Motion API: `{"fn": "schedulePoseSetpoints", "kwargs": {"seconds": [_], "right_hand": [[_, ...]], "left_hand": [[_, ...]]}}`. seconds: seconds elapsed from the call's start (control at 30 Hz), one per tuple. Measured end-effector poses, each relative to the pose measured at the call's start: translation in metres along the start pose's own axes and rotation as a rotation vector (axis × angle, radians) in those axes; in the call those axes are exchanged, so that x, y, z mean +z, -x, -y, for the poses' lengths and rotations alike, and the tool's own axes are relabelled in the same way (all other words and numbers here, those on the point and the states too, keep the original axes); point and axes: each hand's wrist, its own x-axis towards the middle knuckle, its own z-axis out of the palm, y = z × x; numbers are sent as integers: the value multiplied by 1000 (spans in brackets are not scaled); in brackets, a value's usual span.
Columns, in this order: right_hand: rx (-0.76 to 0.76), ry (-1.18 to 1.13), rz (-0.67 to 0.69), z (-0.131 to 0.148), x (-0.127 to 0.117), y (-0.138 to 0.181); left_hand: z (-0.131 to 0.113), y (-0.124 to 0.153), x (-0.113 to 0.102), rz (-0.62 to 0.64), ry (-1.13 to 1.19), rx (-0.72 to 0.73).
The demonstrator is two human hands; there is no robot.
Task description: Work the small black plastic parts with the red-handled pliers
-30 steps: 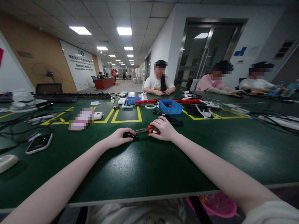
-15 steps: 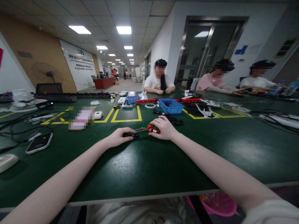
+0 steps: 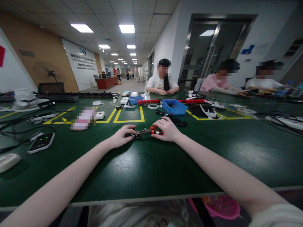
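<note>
- Frame centre: right hand (image 3: 168, 130) grasps red-handled pliers (image 3: 147, 130); left hand (image 3: 121, 136) pinches a black piece (image 3: 137, 136).
- Pliers seem to be working it; next move calls for steadiness.

- Pliers (image 3: 145, 130): slim metal nose, handles red with black parts; they lie nearly level, nose toward nine o'clock, handles toward three, just off the view's centre at six o'clock.
- The handles stand spread apart, one toward one o'clock, the other toward three; fingers partly hide them.
- Small black piece (image 3: 137, 135): dark, glossy, irregular, partly covered; it sits at the nose's tip, toward eight o'clock from the pliers. Whether the jaws grip it is unclear.
</note>
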Motion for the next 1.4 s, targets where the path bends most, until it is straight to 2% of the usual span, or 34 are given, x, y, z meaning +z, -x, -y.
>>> {"fn": "schedulePoseSetpoints", "kwargs": {"seconds": [0.37, 0.97, 1.4], "right_hand": [[-15, 10, -10, 1, 1, 0], [-20, 16, -13, 1, 1, 0], [-22, 20, 0, 0, -1, 0]], "left_hand": [[3, -3, 4, -66, -16, 33], [5, -4, 4, -36, 51, 56], [1, -4, 1, -55, 92, 2]]}}
